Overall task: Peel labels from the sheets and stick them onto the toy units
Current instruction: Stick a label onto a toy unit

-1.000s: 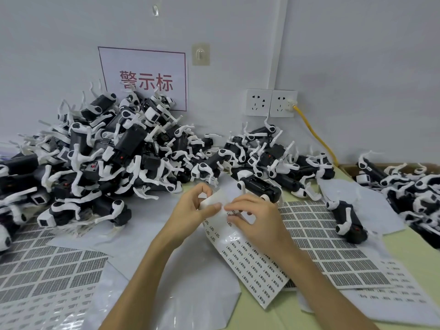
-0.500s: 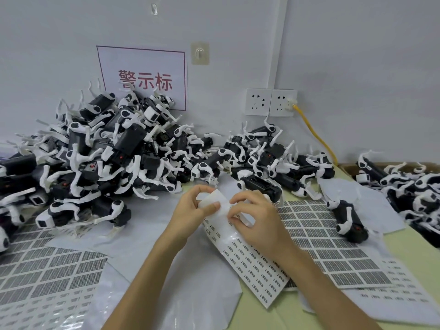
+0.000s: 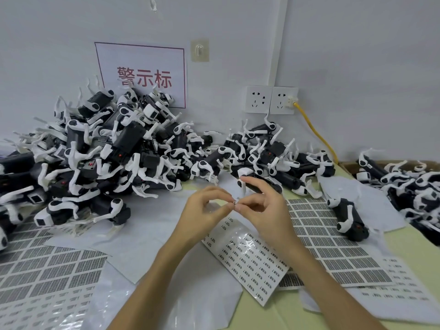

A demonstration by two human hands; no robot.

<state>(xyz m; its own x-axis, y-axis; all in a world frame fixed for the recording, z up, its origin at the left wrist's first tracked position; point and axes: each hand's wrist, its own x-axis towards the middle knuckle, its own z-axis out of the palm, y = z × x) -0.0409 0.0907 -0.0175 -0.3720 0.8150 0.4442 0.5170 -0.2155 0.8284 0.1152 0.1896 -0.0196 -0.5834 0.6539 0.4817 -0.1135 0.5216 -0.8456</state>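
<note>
Two bare hands are held together above a table, seen from head height. The left hand [image 3: 204,211] and the right hand [image 3: 265,210] are brought fingertip to fingertip, and a tiny label [image 3: 235,203] is pinched between thumbs and forefingers where they meet. The right hand's other fingers are fanned upward, and the left hand's are loosely curled. Directly beneath the hands, a label sheet [image 3: 247,258] printed with rows of small labels is laid flat. Beyond the left hand, a large heap of toy units [image 3: 114,153], black with white limbs, is piled against the wall. To the right of the right hand, a single toy unit [image 3: 347,216] is laid on a grey label sheet [image 3: 333,246].
</note>
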